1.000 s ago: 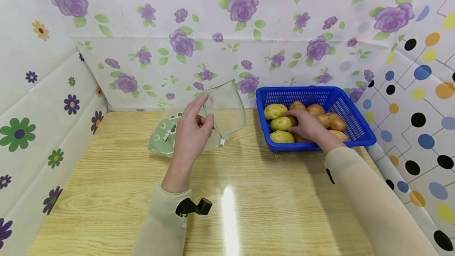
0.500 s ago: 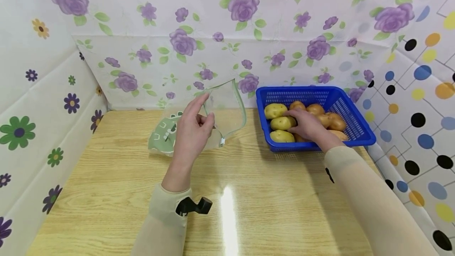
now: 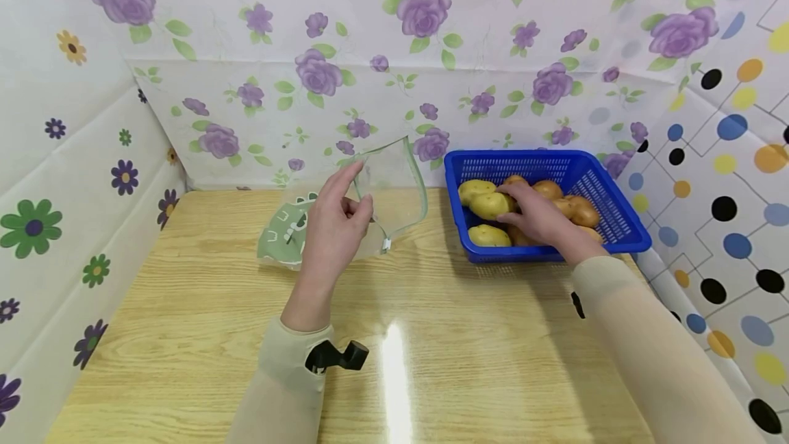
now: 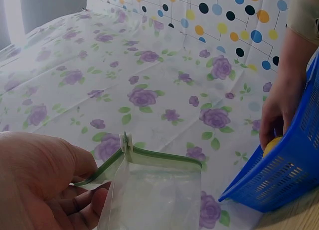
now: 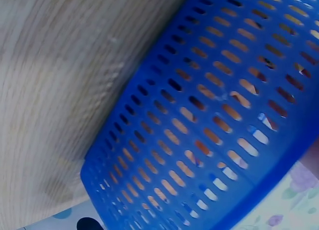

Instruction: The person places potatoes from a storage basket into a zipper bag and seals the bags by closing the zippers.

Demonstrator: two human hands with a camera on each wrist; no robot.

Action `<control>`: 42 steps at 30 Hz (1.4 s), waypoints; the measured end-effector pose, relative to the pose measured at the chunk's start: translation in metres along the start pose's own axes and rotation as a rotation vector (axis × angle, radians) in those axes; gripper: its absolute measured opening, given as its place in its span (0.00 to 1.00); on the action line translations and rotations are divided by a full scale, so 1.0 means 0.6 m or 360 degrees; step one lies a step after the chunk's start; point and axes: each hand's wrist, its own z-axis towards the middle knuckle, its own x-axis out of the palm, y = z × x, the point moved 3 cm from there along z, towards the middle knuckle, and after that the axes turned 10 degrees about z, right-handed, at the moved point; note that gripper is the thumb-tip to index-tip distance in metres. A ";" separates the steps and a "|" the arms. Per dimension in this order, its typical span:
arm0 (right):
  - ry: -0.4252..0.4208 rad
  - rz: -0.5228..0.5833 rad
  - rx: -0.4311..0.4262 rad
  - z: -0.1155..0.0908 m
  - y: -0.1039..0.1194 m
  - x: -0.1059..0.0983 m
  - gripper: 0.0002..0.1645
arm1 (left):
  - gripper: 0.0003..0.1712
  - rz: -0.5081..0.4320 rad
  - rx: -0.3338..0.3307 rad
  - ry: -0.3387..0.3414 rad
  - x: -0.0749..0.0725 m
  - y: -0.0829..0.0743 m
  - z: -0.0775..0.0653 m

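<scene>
My left hand (image 3: 335, 228) pinches the green-edged rim of a clear zip bag (image 3: 397, 194), whose mouth gapes toward the right. A white slider (image 3: 386, 244) sits at the front corner of that rim. The bag's green printed side (image 3: 283, 235) lies on the table, partly behind the hand. My right hand (image 3: 535, 214) reaches into the blue basket (image 3: 616, 250) and grips a yellow potato (image 3: 489, 205), raised a little among the others. In the right wrist view the basket's slotted wall (image 5: 199, 120) hides most of the hand.
Several more potatoes lie in the basket, such as a yellow one (image 3: 490, 236) at the front and a browner one (image 3: 582, 211) at the right. The wooden table (image 3: 444, 334) meets a flowered cloth (image 3: 382, 88) at the back and a dotted cloth (image 3: 727, 225) at the right.
The gripped potato has risen slightly and shifted back, now overlapping the rear yellow potato, with a gap opened before the front one. The left hand and bag have stayed still.
</scene>
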 end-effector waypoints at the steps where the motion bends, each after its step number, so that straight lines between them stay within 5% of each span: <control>1: -0.0013 0.0024 -0.0010 -0.002 0.004 -0.002 0.37 | 0.33 0.0000 0.0001 -0.0002 0.000 0.000 0.000; 21: -0.0193 0.0389 -0.0178 -0.040 0.147 -0.021 0.34 | 0.33 -0.0018 -0.0012 -0.0003 -0.002 -0.002 0.002; 34: -0.0356 0.0625 -0.0161 -0.052 0.230 -0.019 0.37 | 0.33 -0.0014 0.0008 -0.0006 0.000 -0.003 0.002; 42: -0.0313 0.0571 -0.0265 -0.041 0.265 0.006 0.37 | 0.33 -0.0002 0.0000 -0.0005 -0.001 -0.003 0.001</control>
